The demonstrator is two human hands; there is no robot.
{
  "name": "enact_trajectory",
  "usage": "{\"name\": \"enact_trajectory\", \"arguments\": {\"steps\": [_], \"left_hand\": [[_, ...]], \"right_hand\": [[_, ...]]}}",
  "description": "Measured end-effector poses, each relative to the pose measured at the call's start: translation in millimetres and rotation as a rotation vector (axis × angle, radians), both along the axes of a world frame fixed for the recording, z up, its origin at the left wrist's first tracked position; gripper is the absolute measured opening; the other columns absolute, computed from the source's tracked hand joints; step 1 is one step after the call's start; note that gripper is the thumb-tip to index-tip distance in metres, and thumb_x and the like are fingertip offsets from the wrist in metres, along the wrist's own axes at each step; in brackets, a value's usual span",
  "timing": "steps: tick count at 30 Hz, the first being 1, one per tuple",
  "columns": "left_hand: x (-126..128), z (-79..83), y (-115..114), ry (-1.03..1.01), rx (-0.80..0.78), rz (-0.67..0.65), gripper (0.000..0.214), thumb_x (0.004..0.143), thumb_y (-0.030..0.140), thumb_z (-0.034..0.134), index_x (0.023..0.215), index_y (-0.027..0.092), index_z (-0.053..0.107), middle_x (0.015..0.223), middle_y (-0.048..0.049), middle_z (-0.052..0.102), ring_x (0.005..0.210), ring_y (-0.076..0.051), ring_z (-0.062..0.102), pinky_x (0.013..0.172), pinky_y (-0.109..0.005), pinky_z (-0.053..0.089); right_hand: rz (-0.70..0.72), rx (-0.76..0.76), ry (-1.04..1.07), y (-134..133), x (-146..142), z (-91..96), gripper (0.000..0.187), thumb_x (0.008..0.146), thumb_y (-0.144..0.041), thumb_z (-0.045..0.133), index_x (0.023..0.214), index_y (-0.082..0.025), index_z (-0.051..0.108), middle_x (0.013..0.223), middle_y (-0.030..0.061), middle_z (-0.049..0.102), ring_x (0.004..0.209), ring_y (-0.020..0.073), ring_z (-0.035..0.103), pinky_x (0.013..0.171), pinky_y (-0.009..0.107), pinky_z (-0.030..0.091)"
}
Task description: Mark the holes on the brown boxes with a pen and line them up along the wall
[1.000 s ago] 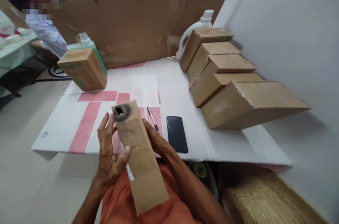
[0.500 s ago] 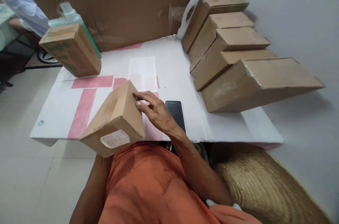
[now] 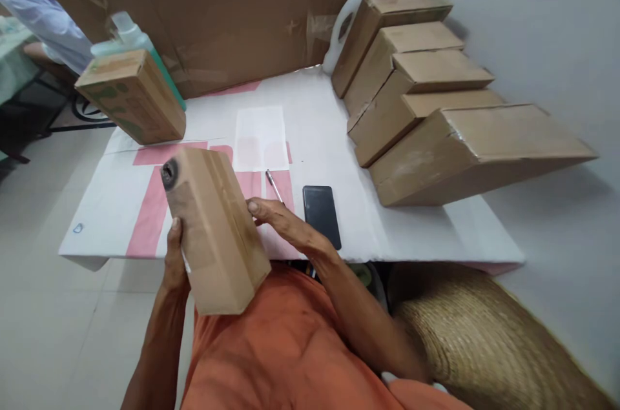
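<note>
Tilting over the near edge of the white-and-pink tabletop (image 3: 411, 235), the oblong brown cardboard box (image 3: 225, 235) bore a black-ringed hole (image 3: 169, 174) near one corner. The left hand (image 3: 175, 261) had fingers clamped on it; whether the right hand's (image 3: 283, 221) fingers gripped, I couldn't tell.

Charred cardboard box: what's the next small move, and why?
Probably set the right hand flat against the charred cardboard box to steady it: the box is tilted, the left hand grips its opposite side, and the right's contact looks light.
</note>
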State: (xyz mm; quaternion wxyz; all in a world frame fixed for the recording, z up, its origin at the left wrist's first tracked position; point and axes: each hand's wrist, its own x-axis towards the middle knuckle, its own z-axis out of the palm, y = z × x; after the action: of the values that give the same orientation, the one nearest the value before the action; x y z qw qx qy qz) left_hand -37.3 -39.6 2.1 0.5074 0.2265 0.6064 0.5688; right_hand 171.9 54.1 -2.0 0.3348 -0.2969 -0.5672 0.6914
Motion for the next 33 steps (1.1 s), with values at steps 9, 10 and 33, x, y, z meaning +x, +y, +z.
{"name": "enact_trajectory", "arguments": {"steps": [9, 10, 33], "left_hand": [[32, -32.7, -17, 0.096, 0.100, -0.193, 0.094, 0.092, 0.056, 0.073, 0.170, 0.029, 0.028, 0.162, -0.0130, 0.058, 0.149, -0.035, 0.058, 0.124, -0.052, 0.049], [35, -35.7, -17, 0.103, 0.099, -0.188, 0.095, 0.092, 0.057, 0.072, 0.171, 0.029, 0.027, 0.164, -0.0133, 0.056, 0.151, -0.035, 0.056, 0.126, -0.051, 0.046], [27, 13.4, 57, 0.759, 0.365, -0.210, 0.046, 0.098, 0.054, 0.068, 0.134, 0.026, 0.075, 0.130, -0.0047, 0.079, 0.114, -0.023, 0.073, 0.098, -0.033, 0.058]], "right_hand": [[-0.021, -0.035, -0.166, -26, -3, -45.0, 0.084, 0.093, -0.094, 0.044, 0.104, -0.021, 0.084, 0.107, 0.0098, 0.081, 0.109, 0.0311, 0.072, 0.105, 0.049, 0.055], [-0.108, -0.008, -0.205, -26, 1, -43.7, 0.083, 0.090, -0.095, 0.049, 0.114, -0.022, 0.083, 0.117, 0.0116, 0.079, 0.117, 0.0325, 0.070, 0.111, 0.051, 0.051], [-0.457, 0.252, -0.272, -5, -23, 15.3, 0.045, 0.095, -0.046, 0.074, 0.130, -0.024, 0.057, 0.134, 0.0092, 0.063, 0.128, 0.0252, 0.062, 0.115, 0.045, 0.049]]}}
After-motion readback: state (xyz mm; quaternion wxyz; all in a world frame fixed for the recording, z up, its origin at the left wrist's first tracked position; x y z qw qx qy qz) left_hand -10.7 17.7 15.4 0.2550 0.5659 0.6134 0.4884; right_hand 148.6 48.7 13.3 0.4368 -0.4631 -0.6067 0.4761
